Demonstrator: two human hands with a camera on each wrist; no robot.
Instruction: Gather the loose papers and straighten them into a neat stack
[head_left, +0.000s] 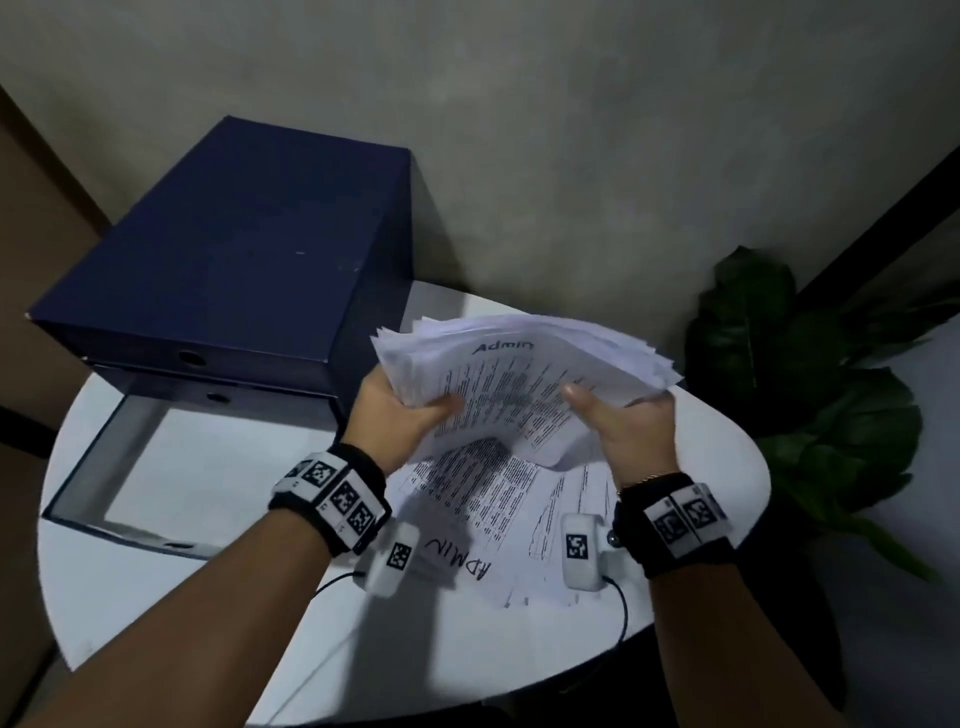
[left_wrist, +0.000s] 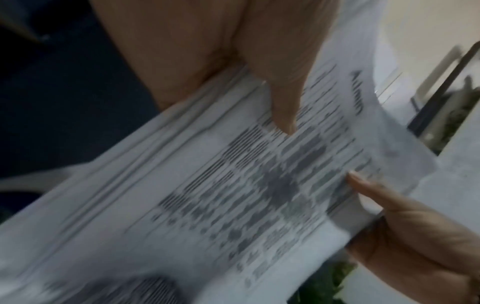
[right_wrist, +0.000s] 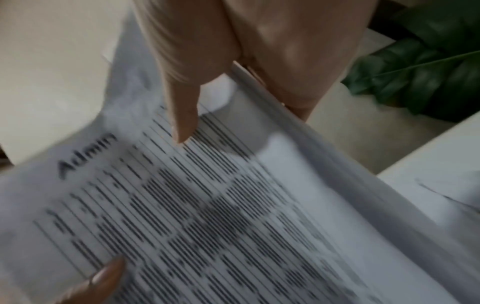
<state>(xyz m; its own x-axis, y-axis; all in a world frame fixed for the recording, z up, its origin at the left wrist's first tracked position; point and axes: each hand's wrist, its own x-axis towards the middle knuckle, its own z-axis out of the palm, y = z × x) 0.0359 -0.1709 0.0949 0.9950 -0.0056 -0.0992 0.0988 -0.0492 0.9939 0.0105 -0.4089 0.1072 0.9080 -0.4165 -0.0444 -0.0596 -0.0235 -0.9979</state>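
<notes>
A thick bundle of printed papers (head_left: 524, 374), top sheet headed "Admin", is held up above the round white table (head_left: 218, 467), sagging and fanned at its far edges. My left hand (head_left: 400, 410) grips its left side, thumb on top and fingers under. My right hand (head_left: 623, 415) grips its right side the same way. The left wrist view shows the bundle (left_wrist: 233, 195) with my left thumb pressing on the print; the right wrist view shows the bundle (right_wrist: 207, 216) under my right thumb. More loose papers (head_left: 498, 499), one marked "ADMIN", lie on the table beneath my hands.
A dark blue drawer box (head_left: 234, 260) stands at the table's back left, its lower drawer (head_left: 119, 467) pulled out toward me. A green leafy plant (head_left: 810, 395) stands right of the table. A wall is close behind.
</notes>
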